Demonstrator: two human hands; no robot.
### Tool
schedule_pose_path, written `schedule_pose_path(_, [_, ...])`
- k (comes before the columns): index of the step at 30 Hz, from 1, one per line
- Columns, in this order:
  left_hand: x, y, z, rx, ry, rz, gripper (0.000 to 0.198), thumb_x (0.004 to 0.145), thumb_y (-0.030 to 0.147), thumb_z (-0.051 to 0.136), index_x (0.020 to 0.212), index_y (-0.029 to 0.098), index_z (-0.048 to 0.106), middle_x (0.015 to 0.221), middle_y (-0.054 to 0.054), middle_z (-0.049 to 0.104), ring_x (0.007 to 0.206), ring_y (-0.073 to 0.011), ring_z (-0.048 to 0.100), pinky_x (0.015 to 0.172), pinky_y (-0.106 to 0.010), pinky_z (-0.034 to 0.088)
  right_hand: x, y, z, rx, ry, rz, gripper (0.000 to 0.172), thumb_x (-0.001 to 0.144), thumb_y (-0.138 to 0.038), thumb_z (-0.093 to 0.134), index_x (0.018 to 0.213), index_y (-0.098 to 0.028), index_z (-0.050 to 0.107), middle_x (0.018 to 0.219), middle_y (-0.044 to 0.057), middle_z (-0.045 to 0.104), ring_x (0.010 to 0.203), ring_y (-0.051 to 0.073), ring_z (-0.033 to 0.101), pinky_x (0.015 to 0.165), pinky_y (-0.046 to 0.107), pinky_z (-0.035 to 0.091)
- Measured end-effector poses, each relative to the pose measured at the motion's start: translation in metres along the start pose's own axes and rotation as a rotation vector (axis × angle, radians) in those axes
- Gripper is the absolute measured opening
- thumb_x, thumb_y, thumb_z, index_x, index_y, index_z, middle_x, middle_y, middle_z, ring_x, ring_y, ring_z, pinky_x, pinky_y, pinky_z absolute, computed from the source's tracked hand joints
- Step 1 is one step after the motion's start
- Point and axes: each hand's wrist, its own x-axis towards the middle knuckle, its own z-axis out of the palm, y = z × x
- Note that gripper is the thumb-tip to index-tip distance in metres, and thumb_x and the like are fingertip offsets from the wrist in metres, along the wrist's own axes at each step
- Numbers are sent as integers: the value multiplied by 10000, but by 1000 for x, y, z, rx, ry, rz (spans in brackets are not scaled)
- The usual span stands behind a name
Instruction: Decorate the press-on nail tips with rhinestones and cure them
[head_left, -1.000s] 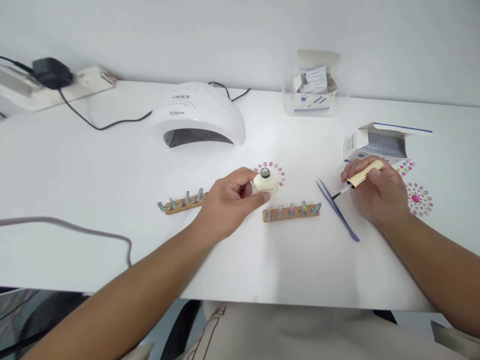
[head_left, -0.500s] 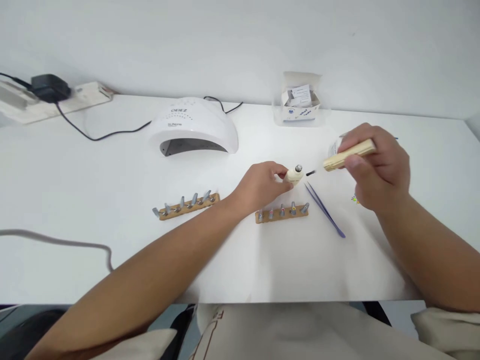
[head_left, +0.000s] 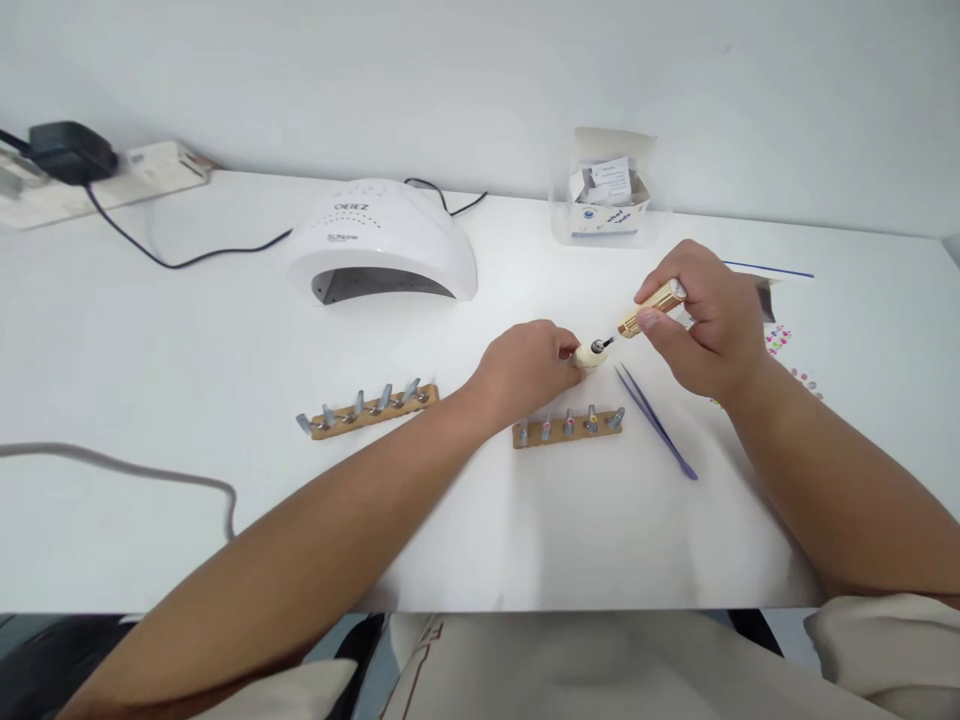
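My left hand (head_left: 529, 368) is closed around a small cream nail polish bottle (head_left: 588, 358), its open neck tilted toward the right. In my right hand (head_left: 709, 325) is the gold brush cap (head_left: 651, 308), pinched between thumb and fingers. The dark brush tip (head_left: 607, 342) is at the bottle's mouth; whether it touches the rim I cannot tell. Just below the bottle lies a wooden strip (head_left: 568, 432) bearing several grey nail tips, some with small coloured decorations. Purple tweezers (head_left: 660, 425) rest to its right.
A second strip (head_left: 367, 412) with grey nail tips lies left of my forearm. Behind it stands a white nail lamp (head_left: 386, 240). An open box of sachets (head_left: 606, 205) is near the wall. Small colourful stickers (head_left: 780, 340) and a thin blue stick (head_left: 769, 268) lie at right.
My right hand has moved left and slightly down, bringing the brush to the bottle's neck. The bottle now tilts more toward the brush in my left hand.
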Motion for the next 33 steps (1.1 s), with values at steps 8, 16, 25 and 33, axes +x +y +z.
schedule_pose_path(8, [2,-2,3,39,9,21,87,697,275,598,685,208,651,755,11,627,648,-142,536,567,-272,359,2,9,7,-72,41,-145,52,842,-230,497,794,-243,514,677,2,553,642,181,528,604,362,458])
schedule_pose_path(16, [4,-4,3,48,24,33,107,704,303,608,660,207,628,688,16,579,587,-126,477,533,-268,333,2,12,14,-94,-1,-165,41,841,-221,512,811,-245,499,675,-3,559,673,188,532,608,369,467])
schedule_pose_path(25, [1,-2,3,60,23,32,72,686,244,574,644,193,603,671,6,578,576,-124,479,523,-271,323,3,13,20,-168,-233,-91,59,832,-254,546,790,-213,537,640,14,589,702,200,506,652,360,427])
schedule_pose_path(33, [-8,-2,-8,71,32,-19,319,702,358,642,994,233,671,902,-1,667,673,-145,557,596,-279,391,-2,16,21,-190,-305,-10,247,801,-400,629,929,-190,613,655,10,593,711,203,527,694,373,425])
